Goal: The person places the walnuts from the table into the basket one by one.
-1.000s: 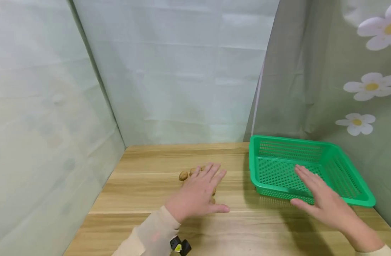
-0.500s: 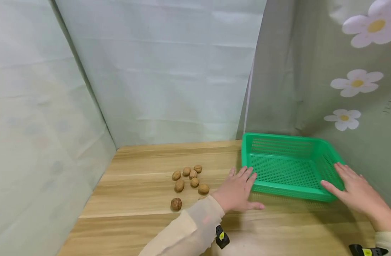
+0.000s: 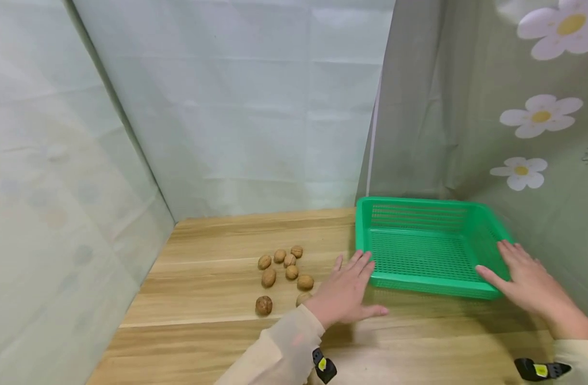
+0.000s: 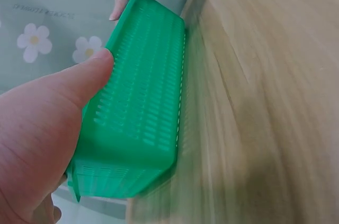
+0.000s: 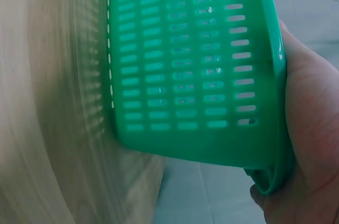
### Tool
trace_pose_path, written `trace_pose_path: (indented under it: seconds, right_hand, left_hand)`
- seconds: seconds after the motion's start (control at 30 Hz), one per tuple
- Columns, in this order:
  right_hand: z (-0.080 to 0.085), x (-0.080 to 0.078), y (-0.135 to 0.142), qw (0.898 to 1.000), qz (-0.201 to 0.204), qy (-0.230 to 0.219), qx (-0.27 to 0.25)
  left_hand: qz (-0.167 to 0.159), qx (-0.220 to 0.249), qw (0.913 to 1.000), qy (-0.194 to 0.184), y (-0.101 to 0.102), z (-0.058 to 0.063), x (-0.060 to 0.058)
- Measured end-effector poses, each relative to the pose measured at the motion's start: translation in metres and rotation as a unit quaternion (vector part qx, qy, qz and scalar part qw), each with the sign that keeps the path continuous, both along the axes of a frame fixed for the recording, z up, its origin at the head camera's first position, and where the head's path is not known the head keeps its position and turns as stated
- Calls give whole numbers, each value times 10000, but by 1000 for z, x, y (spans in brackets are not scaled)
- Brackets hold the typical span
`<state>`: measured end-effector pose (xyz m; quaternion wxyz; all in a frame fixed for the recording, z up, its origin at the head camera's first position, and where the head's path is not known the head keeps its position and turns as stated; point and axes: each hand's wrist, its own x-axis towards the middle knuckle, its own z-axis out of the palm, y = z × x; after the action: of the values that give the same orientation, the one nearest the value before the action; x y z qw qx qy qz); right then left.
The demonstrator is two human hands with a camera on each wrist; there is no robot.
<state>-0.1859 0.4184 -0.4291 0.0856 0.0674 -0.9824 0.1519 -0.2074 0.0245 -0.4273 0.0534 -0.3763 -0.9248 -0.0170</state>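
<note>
A green plastic basket point(image 3: 424, 282) with slotted walls sits on the right part of the table. My left hand point(image 3: 341, 297) lies against its left side, fingers fairly straight near the front corner and thumb spread away toward me. In the left wrist view that thumb point(image 4: 87, 78) overlaps the basket's rim. At the opposite end, my right hand point(image 3: 534, 283) is at the right rim with extended fingers, its thumb over the front right corner. In the right wrist view the palm point(image 5: 312, 123) is right beside the rim. Several walnuts point(image 3: 268, 277) lie left of my left hand.
One darker walnut point(image 3: 263, 305) sits nearest the front, and another point(image 3: 303, 298) is partly hidden behind my left wrist. Pale curtains point(image 3: 275, 107) enclose the wooden table point(image 3: 193, 299) at the back and sides. Flowers point(image 3: 521, 170) decorate the right curtain.
My left hand has moved right from above the walnuts to the basket's left side. My right hand has moved to its right side. Over the last half second the basket has shifted slightly left.
</note>
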Motion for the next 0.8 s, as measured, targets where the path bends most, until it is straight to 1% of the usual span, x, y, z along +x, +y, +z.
trace_pose_path:
  seconds: [0.1, 0.27, 0.33, 0.5, 0.67, 0.8]
  right_hand:
    - [1, -2, -4, 9998, 84, -114, -145]
    - [4, -6, -18, 9984, 178, -385, -362]
    - [5, -7, -25, 9984, 240, -395, -340]
    - [7, -4, -47, 9983, 367, -366, -248]
    - [9, 3, -63, 9982, 418, -383, -191]
    - [10, 9, -67, 9980, 441, -432, -162]
  left_hand:
    - [-15, 219, 9998, -6, -10, -2, 6]
    - [3, 601, 9981, -107, -28, -5, 21]
    - [38, 738, 9972, -126, -37, -8, 27]
    - [141, 1046, 9944, -31, -59, -11, 37]
    - [207, 1147, 9932, -2, -75, -13, 47]
    - [109, 1142, 9934, 49, -84, -10, 54]
